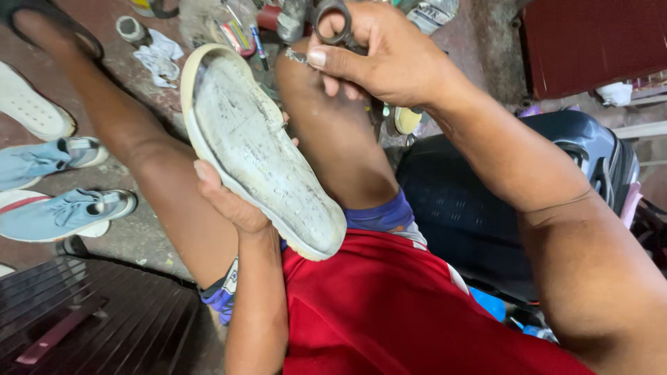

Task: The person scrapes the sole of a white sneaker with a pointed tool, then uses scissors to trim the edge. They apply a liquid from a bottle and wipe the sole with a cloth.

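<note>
Left hand [226,201] grips the shoe [260,149], sole up. Right hand [379,59], just beside its toe, grasps scissors [333,21]. A loose grip could tip the shoe off the knee.

shirt [389,305]: red | shorts [379,215]: blue-purple hem | arms: bare, sleeveless

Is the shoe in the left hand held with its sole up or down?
Sole up: the shoe's worn, dirty sole faces the camera, gripped by the left hand.
</note>
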